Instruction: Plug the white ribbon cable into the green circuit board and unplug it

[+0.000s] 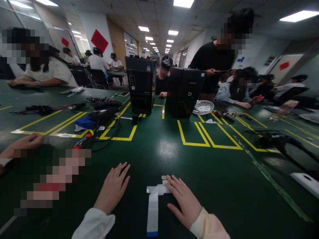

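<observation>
A white flat ribbon cable (153, 212) with a blue end lies on the green tabletop in front of me. Its upper part is bent or folded sideways, with a small pale end at the top. My right hand (185, 200) rests palm down, fingers stretched; its fingertips overlap the cable's upper right part, and I cannot tell whether they press on it. To the left of the cable, my left hand (113, 187) lies flat with fingers spread, apart from the cable and holding nothing.
Another person's hand (27, 144) rests at the left, near a red and black tool (82, 142) with a cord. Two black computer towers (141, 86) stand ahead. Yellow tape (196, 144) marks the table. A long green strip (274, 184) and a white object (306, 184) lie to the right.
</observation>
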{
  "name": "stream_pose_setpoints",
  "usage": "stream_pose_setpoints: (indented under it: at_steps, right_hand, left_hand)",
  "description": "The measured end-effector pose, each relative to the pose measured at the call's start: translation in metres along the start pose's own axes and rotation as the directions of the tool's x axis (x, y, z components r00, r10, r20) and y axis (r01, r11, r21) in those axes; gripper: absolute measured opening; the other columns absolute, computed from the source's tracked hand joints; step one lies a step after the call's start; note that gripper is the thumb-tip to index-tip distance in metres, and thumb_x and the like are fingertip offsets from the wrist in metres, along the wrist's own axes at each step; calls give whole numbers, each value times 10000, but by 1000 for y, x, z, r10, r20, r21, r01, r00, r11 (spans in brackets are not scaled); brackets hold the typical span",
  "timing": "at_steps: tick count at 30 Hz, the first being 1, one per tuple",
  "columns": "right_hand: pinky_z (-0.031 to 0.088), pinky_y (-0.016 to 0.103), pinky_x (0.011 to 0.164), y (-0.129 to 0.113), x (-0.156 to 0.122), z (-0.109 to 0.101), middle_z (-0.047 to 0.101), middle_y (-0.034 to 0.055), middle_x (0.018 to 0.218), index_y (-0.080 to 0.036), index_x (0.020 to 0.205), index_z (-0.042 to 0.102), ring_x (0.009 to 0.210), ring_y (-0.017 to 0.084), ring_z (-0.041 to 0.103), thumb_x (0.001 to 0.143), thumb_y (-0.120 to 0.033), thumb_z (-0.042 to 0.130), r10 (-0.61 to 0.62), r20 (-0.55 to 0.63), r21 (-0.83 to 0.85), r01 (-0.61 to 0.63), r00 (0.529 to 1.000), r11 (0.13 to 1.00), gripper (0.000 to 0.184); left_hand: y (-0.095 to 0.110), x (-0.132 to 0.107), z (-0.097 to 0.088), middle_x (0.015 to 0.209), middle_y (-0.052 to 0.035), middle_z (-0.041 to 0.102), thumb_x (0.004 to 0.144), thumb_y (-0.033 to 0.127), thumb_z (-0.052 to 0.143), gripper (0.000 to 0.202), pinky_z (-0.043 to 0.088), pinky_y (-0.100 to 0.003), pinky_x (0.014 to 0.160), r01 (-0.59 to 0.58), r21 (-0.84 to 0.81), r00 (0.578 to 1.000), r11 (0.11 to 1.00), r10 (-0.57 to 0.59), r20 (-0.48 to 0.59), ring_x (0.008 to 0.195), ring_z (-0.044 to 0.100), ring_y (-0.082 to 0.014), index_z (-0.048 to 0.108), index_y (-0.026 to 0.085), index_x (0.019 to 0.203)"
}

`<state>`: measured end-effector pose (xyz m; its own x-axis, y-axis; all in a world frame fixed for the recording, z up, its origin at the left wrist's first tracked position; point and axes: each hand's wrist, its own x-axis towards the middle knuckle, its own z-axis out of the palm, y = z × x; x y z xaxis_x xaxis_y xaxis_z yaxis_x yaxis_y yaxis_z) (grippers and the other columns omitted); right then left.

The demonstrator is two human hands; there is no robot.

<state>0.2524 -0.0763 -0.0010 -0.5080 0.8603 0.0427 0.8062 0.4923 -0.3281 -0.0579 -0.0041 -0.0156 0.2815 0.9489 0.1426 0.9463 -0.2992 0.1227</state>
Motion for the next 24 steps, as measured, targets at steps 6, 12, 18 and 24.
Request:
stream_pose_setpoints:
  at_steps: [6, 12, 18, 24]
  right_hand:
    - [206, 472, 1128, -7, -2, 2, 123, 31, 1538, -239, 1463, 219, 1404, 228, 110, 888, -351, 456, 25, -4, -19, -25, 1000, 1000, 632]
    - [272, 500, 1090, 47, -19, -9, 128, 90, 1537, -197, 1430, 303, 1397, 279, 127, 912, -392, 380, 211, -259, -97, -243, 943, 965, 559]
    - [248, 575, 1044, 170, -95, -44, 246, 314, 1426, 57, 1292, 425, 1354, 426, 157, 854, -507, 246, 666, -609, -43, -856, 431, 515, 736]
    - [260, 538, 1001, 206, -160, -75, 245, 362, 1385, 102, 1352, 340, 1308, 450, 238, 840, -596, 147, 863, -505, 128, -990, -12, 61, 886]
  left_hand:
    - [0, 1, -1, 1439, -117, 402, 922, 368, 286, 523, 288, -493, 1063, 5, -9, 1000, 1000, -5, 15, 1325, 349, -282, 423, 144, 1374]
    - [0, -1, -1, 1438, -101, 408, 929, 370, 291, 506, 280, -497, 1068, 0, -51, 1000, 999, -2, -26, 1328, 344, -277, 425, 167, 1373]
    - [-1, -1, 3, 1435, -106, 411, 921, 374, 314, 505, 289, -508, 1059, 9, -58, 1000, 998, -10, -20, 1322, 354, -285, 430, 175, 1371]
    - [-4, 0, 5, 1428, -104, 421, 928, 365, 291, 506, 274, -484, 1076, -21, -28, 999, 999, 20, -39, 1324, 353, -271, 435, 159, 1368]
